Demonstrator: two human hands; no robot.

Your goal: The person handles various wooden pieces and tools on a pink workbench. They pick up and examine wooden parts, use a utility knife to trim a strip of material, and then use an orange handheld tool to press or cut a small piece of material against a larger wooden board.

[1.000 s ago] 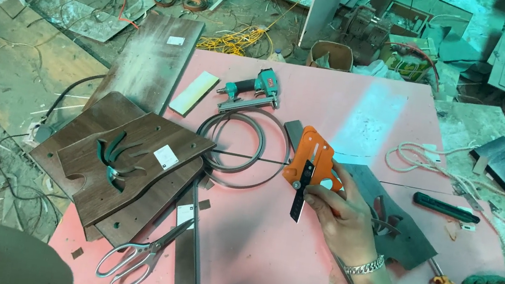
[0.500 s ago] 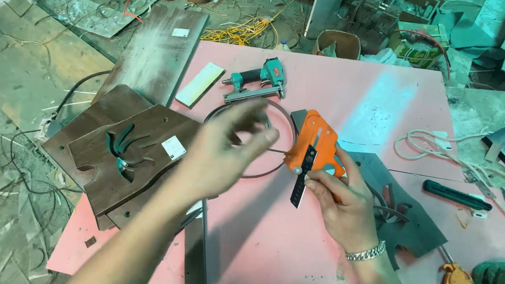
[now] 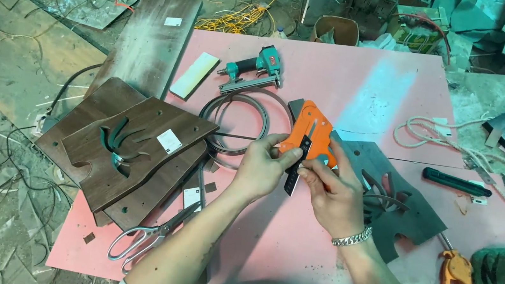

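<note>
Above the pink table (image 3: 400,89), both my hands hold an orange hand tool (image 3: 313,132) with a black bar (image 3: 295,166) along its front. My left hand (image 3: 260,165) pinches the tool's left edge near the black bar. From the right and below, my right hand (image 3: 335,194), with a metal bracelet at the wrist, grips the tool and touches the bar's lower end. A coil of dark edge banding (image 3: 236,121) lies on the table just behind my left hand.
A teal staple gun (image 3: 253,70) lies at the back. Dark wood panels with leaf cut-outs (image 3: 130,146) are stacked at the left, scissors (image 3: 147,238) below them. A dark cut-out panel (image 3: 396,201), a dark-handled knife (image 3: 456,183), a cord (image 3: 433,135) and an orange air gun (image 3: 460,283) lie at the right.
My left hand came in from the left side, crossed the table and closed on the orange tool. My right hand kept the tool in about the same place.
</note>
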